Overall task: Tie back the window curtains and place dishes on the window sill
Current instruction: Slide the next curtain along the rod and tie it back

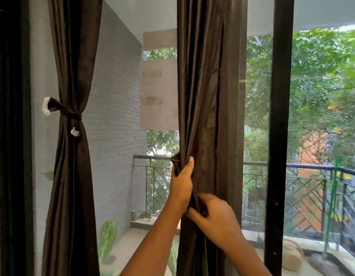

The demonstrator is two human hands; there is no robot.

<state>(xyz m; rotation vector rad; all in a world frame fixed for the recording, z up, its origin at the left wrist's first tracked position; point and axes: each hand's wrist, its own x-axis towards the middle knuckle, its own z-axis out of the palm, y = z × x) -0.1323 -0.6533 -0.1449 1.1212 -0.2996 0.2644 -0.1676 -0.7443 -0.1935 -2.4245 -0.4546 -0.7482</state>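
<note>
Left hand (181, 176) gripping the gathered curtain (200, 96), right hand (216, 216) just below pinching its folds: soft, light, likely slippery cloth, best bunched firmly at this height.

This is a home: dark brown fabric curtains (71, 176) hang at a black-framed sliding window (280, 116). It looks onto a balcony with a dark metal railing (312, 166), a grey-painted brick wall (117, 116) and green trees (322, 76).
</note>
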